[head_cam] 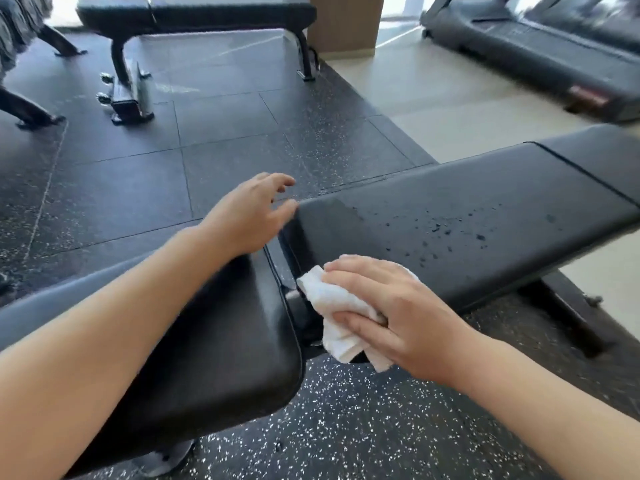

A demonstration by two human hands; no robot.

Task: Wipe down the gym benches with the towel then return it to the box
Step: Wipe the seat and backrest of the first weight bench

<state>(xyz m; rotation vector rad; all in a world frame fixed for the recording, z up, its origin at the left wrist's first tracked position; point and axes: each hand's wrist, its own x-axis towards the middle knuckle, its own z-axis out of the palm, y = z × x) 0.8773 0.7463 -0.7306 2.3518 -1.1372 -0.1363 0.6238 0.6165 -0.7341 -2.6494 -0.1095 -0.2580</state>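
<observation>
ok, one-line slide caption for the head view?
Right hand grips white towel against near bench pad, still droplet-spotted; left hand rests at pad's end.

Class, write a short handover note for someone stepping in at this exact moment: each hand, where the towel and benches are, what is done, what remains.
Right hand: grips the bunched white towel at the near edge of the long pad, by the gap to the seat pad.
Left hand: open, holds nothing, at the long pad's far corner.
Done: cannot tell for certain; droplets show on the long pad.
Left: wipe those droplets, do the far bench, return the towel to the box, which is out of view.
</observation>
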